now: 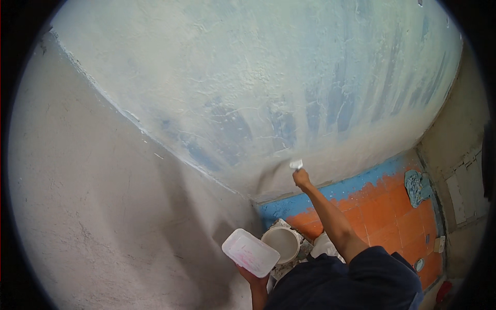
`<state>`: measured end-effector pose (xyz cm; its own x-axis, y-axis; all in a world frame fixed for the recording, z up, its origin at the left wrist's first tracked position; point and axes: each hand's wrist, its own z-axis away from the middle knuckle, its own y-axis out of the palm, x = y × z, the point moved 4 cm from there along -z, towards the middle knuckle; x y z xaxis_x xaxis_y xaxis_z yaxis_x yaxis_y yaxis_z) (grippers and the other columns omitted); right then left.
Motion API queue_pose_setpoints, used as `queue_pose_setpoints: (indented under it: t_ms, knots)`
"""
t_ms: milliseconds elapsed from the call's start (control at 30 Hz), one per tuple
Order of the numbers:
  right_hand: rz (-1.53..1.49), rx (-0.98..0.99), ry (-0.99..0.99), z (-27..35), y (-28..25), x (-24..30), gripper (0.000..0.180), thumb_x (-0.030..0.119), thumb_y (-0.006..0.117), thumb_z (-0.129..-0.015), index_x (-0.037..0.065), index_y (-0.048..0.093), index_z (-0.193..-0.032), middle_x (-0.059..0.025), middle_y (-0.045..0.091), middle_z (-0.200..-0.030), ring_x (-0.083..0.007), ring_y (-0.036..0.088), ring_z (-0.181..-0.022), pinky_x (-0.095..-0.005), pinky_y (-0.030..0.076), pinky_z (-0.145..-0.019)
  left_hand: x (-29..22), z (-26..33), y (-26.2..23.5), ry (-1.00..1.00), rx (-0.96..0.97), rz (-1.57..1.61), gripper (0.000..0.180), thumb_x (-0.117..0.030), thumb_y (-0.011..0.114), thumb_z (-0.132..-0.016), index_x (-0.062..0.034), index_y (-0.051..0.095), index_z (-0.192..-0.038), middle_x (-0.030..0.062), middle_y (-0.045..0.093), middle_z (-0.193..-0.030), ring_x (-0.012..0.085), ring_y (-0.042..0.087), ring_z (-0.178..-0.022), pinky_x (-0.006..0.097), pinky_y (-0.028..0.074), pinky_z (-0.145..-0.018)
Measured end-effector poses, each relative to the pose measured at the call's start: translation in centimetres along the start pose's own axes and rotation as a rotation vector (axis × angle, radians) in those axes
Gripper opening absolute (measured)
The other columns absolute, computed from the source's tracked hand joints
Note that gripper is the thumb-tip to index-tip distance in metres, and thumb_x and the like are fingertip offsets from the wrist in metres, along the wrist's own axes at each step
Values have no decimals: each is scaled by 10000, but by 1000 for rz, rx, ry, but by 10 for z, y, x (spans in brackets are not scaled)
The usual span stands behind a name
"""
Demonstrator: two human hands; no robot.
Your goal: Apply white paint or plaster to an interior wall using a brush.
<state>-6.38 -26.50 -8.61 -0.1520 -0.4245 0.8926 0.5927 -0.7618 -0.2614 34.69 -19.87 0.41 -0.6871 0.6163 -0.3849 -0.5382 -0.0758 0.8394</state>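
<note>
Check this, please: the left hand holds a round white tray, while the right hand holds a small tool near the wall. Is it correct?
Not quite: the white tray in the left hand is rectangular, not round, as the head view shows. The rest is correct.

A: Tray (pixel 250 252)?
B: White plastic by the look, smooth, thinly smeared with pink.
A: Brush (pixel 296 164)?
B: Pale head, too small to tell the bristle.
A: Painted wall (pixel 248 77)?
B: Rough, wrinkled and blistered in places, streaky; flatter and matt toward its foot.
A: Side wall (pixel 77 170)?
B: Grey, plaster-like, matt, scuffed.
A: Floor (pixel 385 219)?
B: Orange tile, fairly smooth; ragged-edged blue coat along the wall, speckled white.
A: Bucket (pixel 298 243)?
B: Pale, plastic-looking, smooth rim.
A: Rag (pixel 415 187), shirt (pixel 341 284)?
B: Both cloth: rag crumpled, shirt dark, matt.
</note>
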Motion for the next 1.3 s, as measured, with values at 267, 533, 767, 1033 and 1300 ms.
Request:
queue_pose_setpoints:
  t_ms: [267, 533, 767, 1033, 1300]
  knots:
    - [-503, 198, -504, 114, -83, 325, 371, 305, 422, -1065, 47, 535, -822, 26, 405, -594, -83, 372, -495, -293, 314, -460, 0, -4, 19, 23, 42, 16, 641, -605, 378, -981, -141, 462, -1415, 101, 574, -1344, 315, 566, -1225, 534, 440, -1053]
    - [-66, -81, -613, -23, -25, 94, 373, 331, 370, -1065, 9, 508, -936, -111, 490, -694, -209, 491, -575, -376, 404, -551, 21, -24, 7, 41, 35, 54, 610, -549, 293, -1024, -115, 444, -1426, 87, 594, -1308, 312, 598, -1185, 510, 492, -1011]
    - [-272, 185, -154, -22, -3, 98, 197, 190, 437, -1008, 39, 557, -1046, -18, 521, -691, -106, 497, -580, -325, 373, -470, 34, -19, 14, 38, 227, 1, 954, -728, 503, -851, -144, 220, -1551, 220, 365, -1515, 423, 462, -1317, 665, 347, -1085]
    - [-301, 248, -831, 111, -59, 305, 387, 404, 357, -1074, 94, 496, -888, 41, 392, -603, -52, 355, -476, -244, 302, -428, 74, -21, 35, 136, 135, 46, 964, -710, 518, -854, -149, 186, -1564, 235, 295, -1554, 421, 411, -1365, 665, 297, -1121]
    - [-114, 563, -508, 113, -68, 142, 288, 274, 480, -1054, 30, 562, -925, 56, 428, -594, -21, 366, -464, -229, 306, -426, 98, -35, 118, 97, 536, 159, 1015, -670, 631, -806, -99, 229, -1543, 218, 366, -1513, 432, 437, -1333, 608, 345, -1122]
